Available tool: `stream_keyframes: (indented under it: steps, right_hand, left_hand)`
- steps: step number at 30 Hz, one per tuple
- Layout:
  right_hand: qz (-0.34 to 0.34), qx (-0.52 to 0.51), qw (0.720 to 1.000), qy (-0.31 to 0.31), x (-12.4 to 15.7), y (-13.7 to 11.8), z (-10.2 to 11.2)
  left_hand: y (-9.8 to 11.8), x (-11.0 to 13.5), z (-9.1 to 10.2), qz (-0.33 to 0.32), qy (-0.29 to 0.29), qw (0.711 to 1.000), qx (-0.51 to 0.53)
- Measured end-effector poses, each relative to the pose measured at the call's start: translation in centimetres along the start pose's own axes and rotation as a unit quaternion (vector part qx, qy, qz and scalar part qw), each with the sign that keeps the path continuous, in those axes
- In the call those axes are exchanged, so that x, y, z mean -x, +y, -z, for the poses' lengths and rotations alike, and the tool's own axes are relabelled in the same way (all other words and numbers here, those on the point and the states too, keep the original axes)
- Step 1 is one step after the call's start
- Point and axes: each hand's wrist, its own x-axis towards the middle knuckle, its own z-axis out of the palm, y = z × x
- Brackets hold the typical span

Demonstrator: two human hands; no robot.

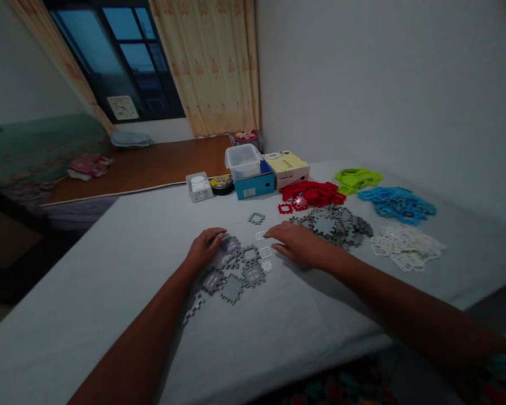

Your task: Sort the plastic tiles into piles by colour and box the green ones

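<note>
My left hand [205, 247] rests on the cloth at the left edge of a group of grey interlocking plastic pieces [233, 288]. Its thumb and index finger come together near the topmost grey pieces; what lies between the tips is too small to make out. My right hand [295, 242] is palm down with fingers apart, its index fingertip at a small white lattice piece [260, 235]. Just below lie another white lattice piece [265, 252] and a white flower-shaped piece [266, 266]. A single grey square frame [257, 217] lies beyond both hands.
To the right are piles of grey [324, 222], red [314, 194], lime-green [358, 179], blue [398, 203] and white pieces [407, 246]. Along the back stand a clear tub [243, 160], a blue box [255, 184], a yellow-and-white box [287, 167], a black round tin [222, 185] and a small white box [199, 187].
</note>
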Motion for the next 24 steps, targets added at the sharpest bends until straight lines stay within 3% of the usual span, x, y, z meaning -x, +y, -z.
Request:
stream_keyframes:
  steps: [3,6,11,19,24]
  right_hand:
    - [-0.011,0.045,0.996,-0.079,-2.7,-0.4,-2.7]
    - [-0.017,0.075,0.991,-0.108,-3.5,-0.5,-4.5]
    - [-0.003,0.047,0.995,-0.085,-2.3,-0.1,-5.5]
    - [-0.05,-0.013,0.998,-0.029,-2.3,-1.1,-5.7]
    - [-0.042,-0.007,0.998,-0.039,-2.7,-1.8,-6.1]
  left_hand:
    - [-1.3,0.0,0.8,0.042,0.02,0.999,0.006]
    - [-1.8,0.1,1.0,0.062,0.025,0.997,0.025]
    - [-1.6,0.1,0.8,0.034,0.017,0.999,0.016]
    - [-1.4,0.2,0.7,0.044,0.012,0.999,-0.005]
    - [-1.3,0.3,0.8,0.047,0.003,0.999,-0.005]
